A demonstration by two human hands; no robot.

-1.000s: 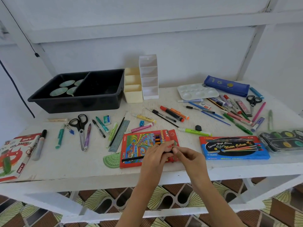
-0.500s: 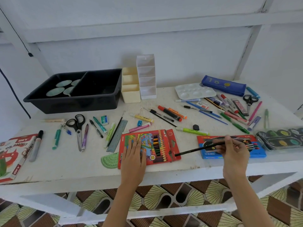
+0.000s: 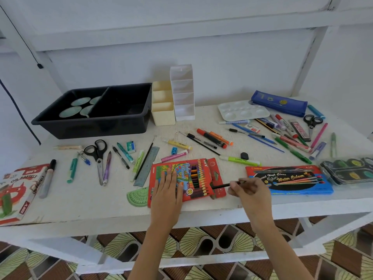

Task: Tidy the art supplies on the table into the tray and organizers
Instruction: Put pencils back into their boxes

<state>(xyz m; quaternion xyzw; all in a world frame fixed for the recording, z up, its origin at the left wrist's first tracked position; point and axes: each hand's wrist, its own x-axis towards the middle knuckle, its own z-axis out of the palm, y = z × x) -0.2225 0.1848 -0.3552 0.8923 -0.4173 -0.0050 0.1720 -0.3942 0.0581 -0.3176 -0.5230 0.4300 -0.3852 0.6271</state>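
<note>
A red colour-pencil box [image 3: 198, 178] lies open near the table's front edge. My left hand [image 3: 168, 186] rests flat on its left half with straight fingers. My right hand [image 3: 249, 190] pinches a black pencil [image 3: 221, 186], whose tip points left into the box's open right end. The black two-part tray [image 3: 121, 110] stands at the back left with round green discs in its left part. A cream organizer [image 3: 163, 104] and a white tiered organizer [image 3: 182, 93] stand beside it.
Loose pens, markers, scissors [image 3: 96, 152], a ruler [image 3: 148, 166] and a green protractor [image 3: 138, 197] lie across the table. A blue watercolour box [image 3: 288, 180] and a paint set [image 3: 349, 168] sit right, an oil pastel box [image 3: 16, 188] left, a palette [image 3: 242, 111] and blue pencil case [image 3: 279, 103] behind.
My right hand drew the black pencil out to the right, then brought it back left so its tip meets the box's open end. My left hand moved onto the box and stays flat.
</note>
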